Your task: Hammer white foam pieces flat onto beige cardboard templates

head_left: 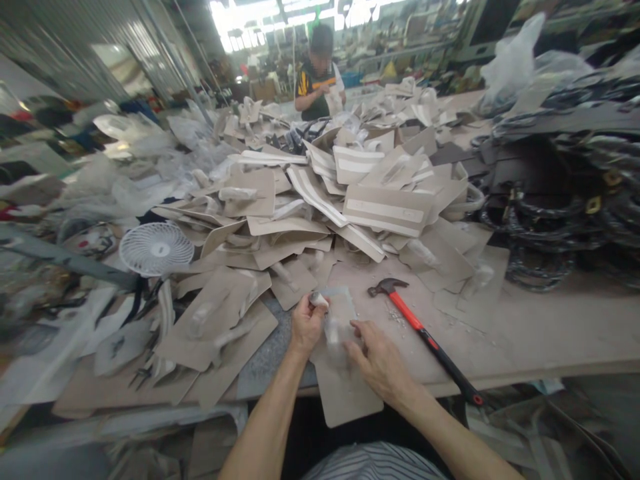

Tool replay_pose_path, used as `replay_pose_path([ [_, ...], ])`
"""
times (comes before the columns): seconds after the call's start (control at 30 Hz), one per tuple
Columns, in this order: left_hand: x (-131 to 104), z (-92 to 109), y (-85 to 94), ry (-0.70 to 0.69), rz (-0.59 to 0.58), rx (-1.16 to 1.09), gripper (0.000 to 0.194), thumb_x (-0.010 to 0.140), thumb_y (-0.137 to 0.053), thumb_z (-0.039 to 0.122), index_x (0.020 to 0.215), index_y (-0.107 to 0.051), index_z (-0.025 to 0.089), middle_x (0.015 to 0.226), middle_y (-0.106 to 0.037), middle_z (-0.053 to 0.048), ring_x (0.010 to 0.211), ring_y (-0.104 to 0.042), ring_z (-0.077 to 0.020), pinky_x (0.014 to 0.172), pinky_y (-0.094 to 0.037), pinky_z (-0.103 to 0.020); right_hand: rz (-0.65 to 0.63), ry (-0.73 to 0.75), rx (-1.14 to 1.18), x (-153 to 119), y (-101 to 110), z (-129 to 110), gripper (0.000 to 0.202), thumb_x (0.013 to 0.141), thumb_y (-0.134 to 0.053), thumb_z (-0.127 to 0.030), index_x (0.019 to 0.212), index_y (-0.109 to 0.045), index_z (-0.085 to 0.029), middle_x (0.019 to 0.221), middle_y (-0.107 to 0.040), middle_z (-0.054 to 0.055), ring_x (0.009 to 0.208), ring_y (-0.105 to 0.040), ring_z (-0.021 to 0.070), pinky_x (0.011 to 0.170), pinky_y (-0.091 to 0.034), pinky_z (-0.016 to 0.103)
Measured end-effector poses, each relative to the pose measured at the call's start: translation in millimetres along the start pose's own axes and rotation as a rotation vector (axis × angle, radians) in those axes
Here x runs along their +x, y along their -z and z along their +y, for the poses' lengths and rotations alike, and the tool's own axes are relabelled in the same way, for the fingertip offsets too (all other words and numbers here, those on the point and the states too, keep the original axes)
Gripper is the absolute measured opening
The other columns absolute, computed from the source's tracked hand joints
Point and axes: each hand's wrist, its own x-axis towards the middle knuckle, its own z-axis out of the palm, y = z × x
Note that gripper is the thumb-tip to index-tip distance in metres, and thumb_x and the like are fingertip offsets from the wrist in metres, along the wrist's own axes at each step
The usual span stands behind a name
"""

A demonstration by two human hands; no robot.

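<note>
Presumably for control, the left grip [306,325] is clasping a whitish cylinder [319,301], the right grip [376,352], closure unclear, steadying a flat beige panel [349,395].

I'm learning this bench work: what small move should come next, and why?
Perhaps steady the near panel with the right hand: its near end juts past the edge of the table, the left hand holds a small cylinder, and the right shows no tool.

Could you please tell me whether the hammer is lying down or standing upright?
Lying down: the hammer stretches along the table, apart from the right hand.
</note>
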Motion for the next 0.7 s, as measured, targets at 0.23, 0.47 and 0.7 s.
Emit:
replay_pose_path([
  [0.23, -0.7, -0.9, -1.5, -0.022, 0.026, 0.111, 0.027, 0.085, -0.064, 0.041, 0.099, -0.064, 0.017, 0.094, -0.074, -0.006, 0.087, -0.068, -0.0198, 0.079, -0.049, -0.027, 0.236, -0.119, -0.503, -0.4, 50.1, 68.9, 0.034, 0.095, -0.049, -0.038, 0.112, -0.06, -0.011, 0.107, -0.061, 0.017, 0.098, -0.057, 0.0279, 0.087, -0.045, 0.04],
  [0.47, -0.2, -2.3, -3.6, -0.092, 0.027, 0.219, 0.026, 0.082, -0.063, 0.033, 0.103, -0.065, 0.018, 0.089, -0.074, -0.005, 0.079, -0.067, -0.02, 0.071, -0.049, -0.027, -0.002, -0.421, -0.17, -0.2, 67.5, 87.9, 0.007, 0.086, -0.048, -0.024, 0.087, -0.052, -0.018, 0.077, -0.054, 0.005, 0.069, -0.051, 0.0165, 0.064, -0.041, 0.029],
  [0.7, -1.9, 4.1, -3.2, -0.202, -0.047, 0.335, 0.016, 0.081, -0.06, 0.027, 0.093, -0.068, 0.02, 0.079, -0.07, -0.003, 0.072, -0.064, -0.0188, 0.067, -0.045, -0.026, -0.13, -0.467, 0.51, 2.1, 86.4, 16.0, 0.023, 0.088, -0.04, -0.047, 0.081, -0.038, -0.025, 0.061, -0.041, -0.007, 0.044, -0.035, 0.0094, 0.043, -0.032, 0.023],
])
